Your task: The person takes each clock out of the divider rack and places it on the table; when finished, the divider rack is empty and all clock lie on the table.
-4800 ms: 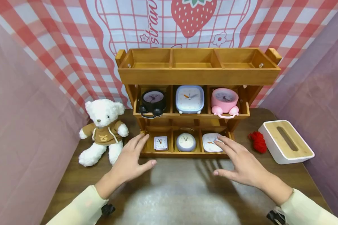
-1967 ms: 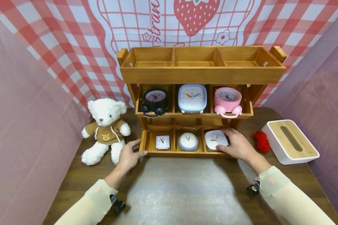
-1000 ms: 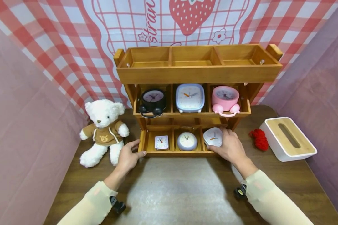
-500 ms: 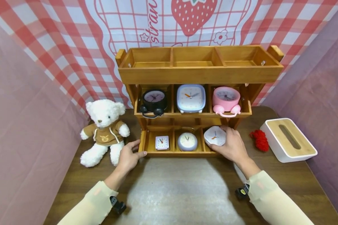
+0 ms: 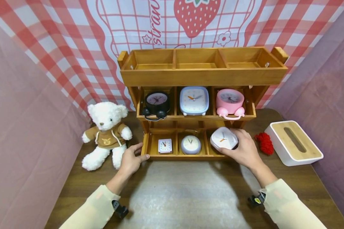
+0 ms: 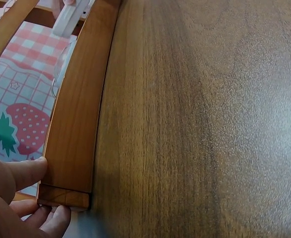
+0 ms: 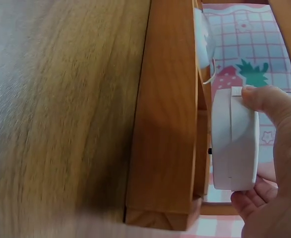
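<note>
A three-tier wooden rack [image 5: 202,76] stands at the back of the table. My right hand [image 5: 243,149] grips a white square clock [image 5: 224,138], lifted just above the bottom tier's right compartment; the right wrist view shows the white square clock [image 7: 234,144] edge-on between thumb and fingers. My left hand [image 5: 132,157] holds the bottom tier's left front corner [image 6: 66,191]. A small white clock [image 5: 164,145] and a round grey clock [image 5: 190,144] sit in the bottom tier. Black [image 5: 156,101], blue [image 5: 194,100] and pink [image 5: 230,102] clocks fill the middle tier.
A white teddy bear [image 5: 105,133] sits left of the rack. Red yarn [image 5: 264,143] and a white tissue box [image 5: 293,143] with a wooden lid lie on the right. Cloth walls close in both sides. The rack's top tier has three bare compartments.
My right hand reached into the bottom right compartment, took hold of the white square clock and has lifted it up and slightly right. My left hand moved to the rack's corner and stays there.
</note>
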A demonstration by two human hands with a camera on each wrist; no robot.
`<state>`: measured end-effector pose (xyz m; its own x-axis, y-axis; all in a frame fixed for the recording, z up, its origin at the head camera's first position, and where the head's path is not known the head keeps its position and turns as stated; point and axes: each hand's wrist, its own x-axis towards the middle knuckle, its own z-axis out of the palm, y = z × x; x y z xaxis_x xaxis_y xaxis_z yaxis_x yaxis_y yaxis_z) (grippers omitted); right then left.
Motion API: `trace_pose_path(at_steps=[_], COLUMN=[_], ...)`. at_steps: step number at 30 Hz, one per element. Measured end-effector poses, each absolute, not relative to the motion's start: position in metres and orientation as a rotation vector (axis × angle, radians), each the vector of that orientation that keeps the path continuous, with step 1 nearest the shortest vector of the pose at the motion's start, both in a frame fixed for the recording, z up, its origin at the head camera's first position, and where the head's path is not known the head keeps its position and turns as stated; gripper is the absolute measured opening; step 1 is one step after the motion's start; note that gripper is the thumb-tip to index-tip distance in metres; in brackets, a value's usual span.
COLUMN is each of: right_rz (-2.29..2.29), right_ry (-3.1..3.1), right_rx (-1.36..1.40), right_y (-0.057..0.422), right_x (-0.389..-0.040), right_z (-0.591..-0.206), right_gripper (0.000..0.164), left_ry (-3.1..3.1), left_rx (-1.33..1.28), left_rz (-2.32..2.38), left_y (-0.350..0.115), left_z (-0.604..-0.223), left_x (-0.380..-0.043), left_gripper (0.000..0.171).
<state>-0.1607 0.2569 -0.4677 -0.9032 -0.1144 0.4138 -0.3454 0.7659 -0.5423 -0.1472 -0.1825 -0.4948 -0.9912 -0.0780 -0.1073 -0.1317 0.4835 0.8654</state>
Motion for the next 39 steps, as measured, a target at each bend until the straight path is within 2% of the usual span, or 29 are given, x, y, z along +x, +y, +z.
trace_pose_path(at_steps=[18,30,39], right_rz=[0.815,0.826,0.818], right_ry=[-2.642,-2.65,-2.668], right_rx=[0.451,0.676,0.748], right_y=[0.3,0.332,0.354], right_x=[-0.1,-0.05,-0.032], right_z=[-0.439,-0.451,-0.468], right_gripper=[0.087,0.096,0.098], left_ry=[2.684,2.677,2.668], left_rx=[-0.197,-0.193,-0.189], left_rz=[1.518,1.52,1.52], left_y=[-0.184,-0.185,-0.184], left_z=[-0.495,-0.496,-0.496], left_x=[-0.146,-0.148,-0.148], left_gripper=[0.065,0.065,0.066])
